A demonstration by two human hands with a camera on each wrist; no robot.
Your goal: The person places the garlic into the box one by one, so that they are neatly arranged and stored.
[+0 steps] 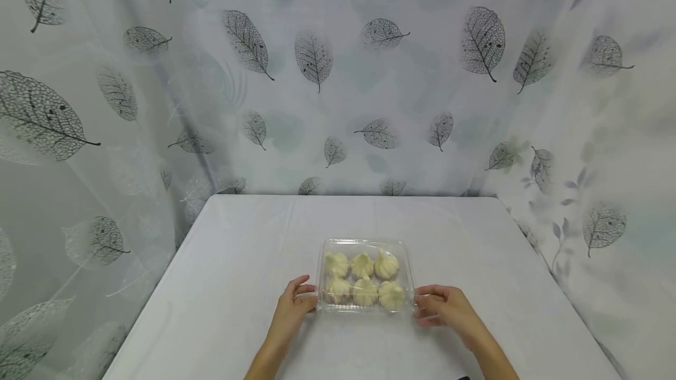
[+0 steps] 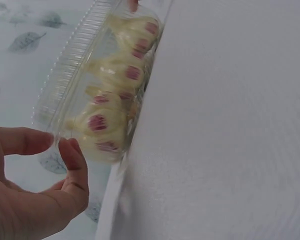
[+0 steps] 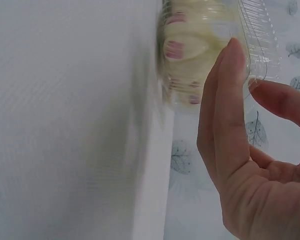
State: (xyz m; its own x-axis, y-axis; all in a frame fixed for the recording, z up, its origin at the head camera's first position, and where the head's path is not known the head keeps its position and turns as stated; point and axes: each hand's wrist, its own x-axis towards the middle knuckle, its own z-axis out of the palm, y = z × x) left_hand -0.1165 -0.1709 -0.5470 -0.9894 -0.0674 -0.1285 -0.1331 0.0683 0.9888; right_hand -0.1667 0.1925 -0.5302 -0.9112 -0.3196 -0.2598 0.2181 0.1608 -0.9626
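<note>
On the white table [image 1: 253, 239] is a clear plastic clamshell box [image 1: 364, 243], its lid down. Pale yellow garlic bulbs [image 1: 386, 265] sit inside it in two rows, with purple-red patches along their sides in both wrist views. My left hand [image 1: 290, 308] is at the box's left side, pinching its rim near the corner between thumb and fingers. Opposite, my right hand [image 1: 448, 309] holds the right side, thumb and fingertips at either face of the rim. In the right wrist view, the fingers [image 3: 229, 105] hide part of the garlic.
A pale curtain [image 1: 338, 98] printed with grey leaves hangs behind the table and on both sides. The table's back edge runs beyond the box. A small dark object [image 1: 463, 377] shows at the bottom edge of the head view, left of the right forearm.
</note>
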